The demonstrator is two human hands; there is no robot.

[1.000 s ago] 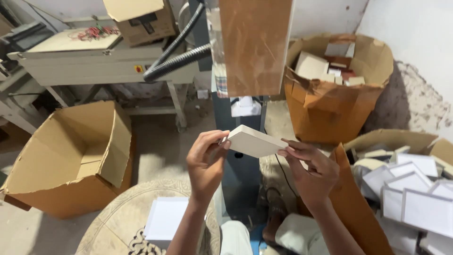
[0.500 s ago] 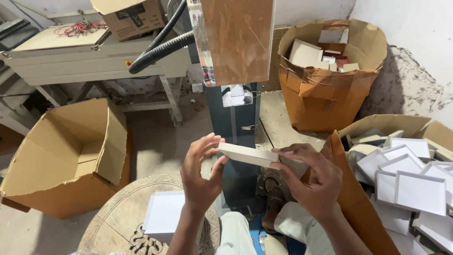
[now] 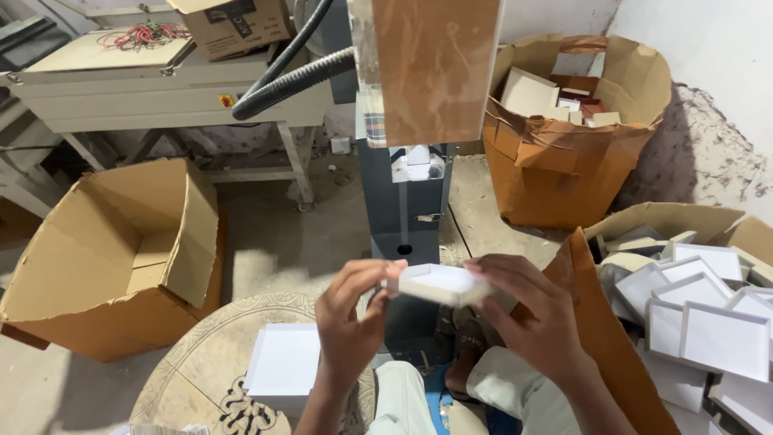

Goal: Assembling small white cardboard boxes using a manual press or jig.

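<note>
A person's left hand (image 3: 348, 322) and right hand (image 3: 533, 322) grip a small white cardboard tray (image 3: 441, 283) between them, fingertips pinching its opposite edges; the tray is shallow, matte and angular, with low folded walls. It is held in the air just in front of a dark grey metal machine column (image 3: 404, 193), which stands directly beyond the hands and blocks the floor behind. Above the hands hangs a flat brown board (image 3: 439, 68), with a ribbed black hose (image 3: 294, 80) running off to the left of it. Below the left hand, a flat white box lid (image 3: 283, 361) lies on a round woven mat (image 3: 201, 362). Far left of that hand sits an open corrugated carton (image 3: 113, 258). Right of the right hand, a torn carton holds a heap of similar white trays (image 3: 708, 322). Beyond it stands a crumpled brown carton (image 3: 564, 153) filled with boxes.
</note>
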